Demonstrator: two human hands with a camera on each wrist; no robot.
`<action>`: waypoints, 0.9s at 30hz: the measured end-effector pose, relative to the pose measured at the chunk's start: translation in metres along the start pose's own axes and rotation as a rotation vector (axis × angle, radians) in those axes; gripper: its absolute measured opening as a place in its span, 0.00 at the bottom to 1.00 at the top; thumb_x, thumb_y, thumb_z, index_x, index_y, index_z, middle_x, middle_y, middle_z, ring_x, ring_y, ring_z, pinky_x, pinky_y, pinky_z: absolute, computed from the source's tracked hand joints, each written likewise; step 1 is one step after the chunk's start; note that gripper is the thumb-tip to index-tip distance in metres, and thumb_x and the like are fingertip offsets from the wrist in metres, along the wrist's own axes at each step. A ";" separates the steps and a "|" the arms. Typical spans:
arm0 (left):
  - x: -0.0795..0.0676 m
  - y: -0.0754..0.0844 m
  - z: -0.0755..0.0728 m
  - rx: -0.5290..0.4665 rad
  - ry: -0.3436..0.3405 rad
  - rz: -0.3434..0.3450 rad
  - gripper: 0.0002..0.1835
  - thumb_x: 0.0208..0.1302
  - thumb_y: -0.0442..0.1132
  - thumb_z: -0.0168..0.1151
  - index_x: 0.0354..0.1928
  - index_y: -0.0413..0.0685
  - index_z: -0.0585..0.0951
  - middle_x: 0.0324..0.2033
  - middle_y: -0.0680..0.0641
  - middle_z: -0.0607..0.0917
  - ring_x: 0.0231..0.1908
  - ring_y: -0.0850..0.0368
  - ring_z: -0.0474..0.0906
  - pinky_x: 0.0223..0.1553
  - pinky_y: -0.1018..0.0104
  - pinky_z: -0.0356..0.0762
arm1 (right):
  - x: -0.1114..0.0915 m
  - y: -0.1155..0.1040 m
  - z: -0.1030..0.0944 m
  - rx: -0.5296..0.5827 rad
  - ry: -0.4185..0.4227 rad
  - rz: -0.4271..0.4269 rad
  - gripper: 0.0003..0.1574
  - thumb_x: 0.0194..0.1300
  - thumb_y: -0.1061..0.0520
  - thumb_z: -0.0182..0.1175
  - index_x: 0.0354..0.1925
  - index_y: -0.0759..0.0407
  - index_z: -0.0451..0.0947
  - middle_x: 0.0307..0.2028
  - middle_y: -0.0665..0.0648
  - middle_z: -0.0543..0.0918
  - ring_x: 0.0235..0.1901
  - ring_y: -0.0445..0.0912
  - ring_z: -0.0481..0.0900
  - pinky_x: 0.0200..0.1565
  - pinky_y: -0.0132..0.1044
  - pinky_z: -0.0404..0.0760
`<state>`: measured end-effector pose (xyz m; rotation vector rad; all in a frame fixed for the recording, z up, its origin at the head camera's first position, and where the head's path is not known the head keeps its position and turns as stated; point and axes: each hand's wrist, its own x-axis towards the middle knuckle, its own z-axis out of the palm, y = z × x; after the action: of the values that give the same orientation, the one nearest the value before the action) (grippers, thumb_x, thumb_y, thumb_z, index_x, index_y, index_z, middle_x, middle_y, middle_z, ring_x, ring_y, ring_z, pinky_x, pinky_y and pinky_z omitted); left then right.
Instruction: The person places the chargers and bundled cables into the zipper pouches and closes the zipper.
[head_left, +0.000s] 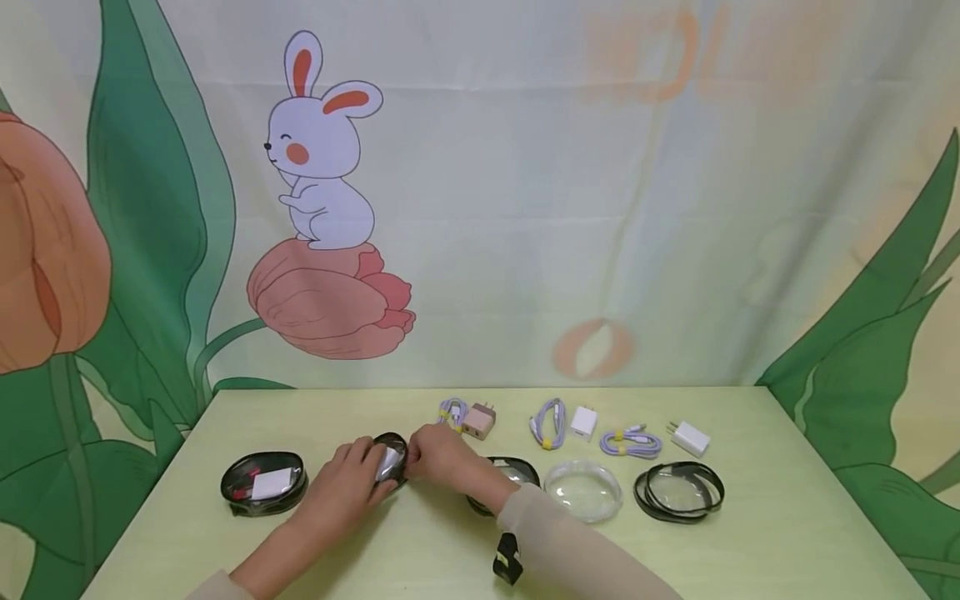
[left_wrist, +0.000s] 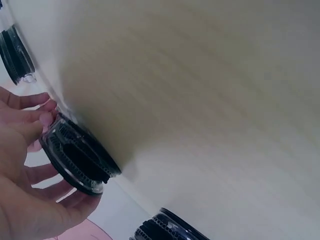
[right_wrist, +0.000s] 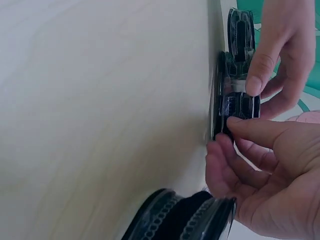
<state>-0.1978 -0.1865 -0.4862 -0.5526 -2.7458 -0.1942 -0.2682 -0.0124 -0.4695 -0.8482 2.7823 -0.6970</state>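
Note:
A small clear zip pouch (head_left: 391,460) with black trim stands on the table, something pale showing inside it. My left hand (head_left: 339,483) grips the pouch from the left, its fingers and thumb curled round the sides. At the pouch's right edge, my right hand (head_left: 447,457) pinches with thumb and fingertips, seemingly at the zip end; the exact spot is hidden in the head view. The right wrist view shows the right thumb against the black zipped side (right_wrist: 239,105). In the left wrist view the zip band (left_wrist: 82,157) faces the camera.
Left stands a filled black-trimmed pouch (head_left: 264,483). Another pouch (head_left: 525,472) is partly behind my right forearm, beside a clear round pouch (head_left: 583,492) and a black-trimmed one (head_left: 678,492). Behind lie lilac cables (head_left: 632,442), a pinkish charger (head_left: 478,421) and white chargers (head_left: 689,438).

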 end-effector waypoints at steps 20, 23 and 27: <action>-0.001 -0.004 -0.010 -0.073 -0.206 0.051 0.26 0.74 0.40 0.58 0.69 0.33 0.72 0.68 0.34 0.73 0.66 0.34 0.71 0.63 0.39 0.69 | 0.009 0.011 -0.016 -0.067 -0.071 -0.245 0.05 0.66 0.57 0.69 0.32 0.55 0.85 0.27 0.43 0.83 0.28 0.33 0.73 0.34 0.22 0.73; -0.004 -0.011 -0.014 -0.090 -0.282 0.066 0.27 0.75 0.38 0.56 0.72 0.37 0.70 0.70 0.37 0.71 0.68 0.33 0.68 0.65 0.36 0.66 | 0.010 0.012 -0.015 -0.079 -0.086 -0.278 0.04 0.66 0.58 0.69 0.32 0.54 0.86 0.28 0.42 0.83 0.28 0.33 0.73 0.34 0.21 0.72; -0.010 -0.013 -0.010 -0.090 -0.340 0.028 0.30 0.79 0.45 0.51 0.75 0.38 0.64 0.75 0.37 0.64 0.73 0.34 0.59 0.69 0.33 0.58 | 0.008 0.009 -0.012 -0.118 -0.136 -0.312 0.04 0.67 0.58 0.69 0.33 0.53 0.85 0.28 0.41 0.81 0.28 0.32 0.72 0.34 0.20 0.71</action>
<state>-0.1910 -0.2039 -0.4812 -0.7046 -3.0672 -0.2372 -0.2831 -0.0056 -0.4636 -1.3200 2.6171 -0.4981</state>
